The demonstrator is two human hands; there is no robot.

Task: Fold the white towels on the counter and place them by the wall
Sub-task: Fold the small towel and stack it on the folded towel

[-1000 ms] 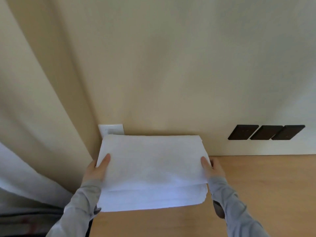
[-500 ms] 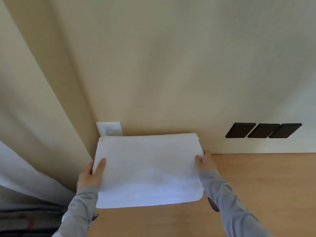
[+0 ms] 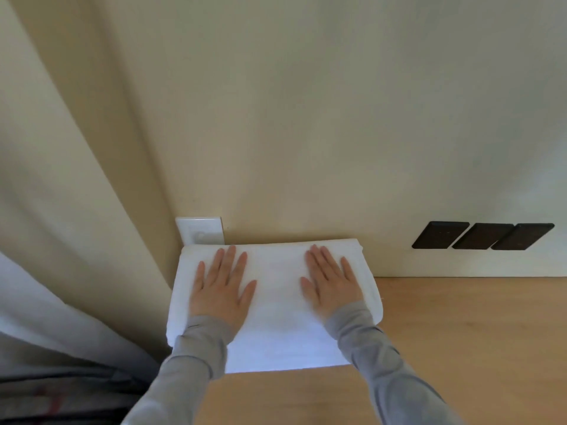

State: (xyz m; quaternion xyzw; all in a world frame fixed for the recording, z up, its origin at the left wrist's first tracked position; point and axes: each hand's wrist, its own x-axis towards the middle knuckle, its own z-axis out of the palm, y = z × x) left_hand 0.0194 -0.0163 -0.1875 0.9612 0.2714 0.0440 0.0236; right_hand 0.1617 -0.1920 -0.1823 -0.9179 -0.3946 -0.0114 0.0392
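Both hands, left [image 3: 221, 286] and right [image 3: 332, 282], flat, grip released, pressing soft folded white towel [image 3: 276, 308] against wall [image 3: 306, 118].

Left hand [image 3: 221, 289], right hand [image 3: 332, 286] flat on folded white towels [image 3: 276, 305], against wall [image 3: 306, 118].

a white switch or socket plate [image 3: 201, 230] sits low in the corner, its lower edge hidden and its detail too blurred to tell which it is, and just to its left a beige curtain [image 3: 61, 179] falls in long folds down the whole left side of the view. in front of that curtain, at the lower left, hangs a paler grey-white drape [image 3: 46, 320], and below it lies a blurred strip of dark fabric [image 3: 61, 397] with faint reddish marks. well apart to the right, three dark rectangular plates [image 3: 483, 236] stand in a row, edge to edge, all leaning the same way.
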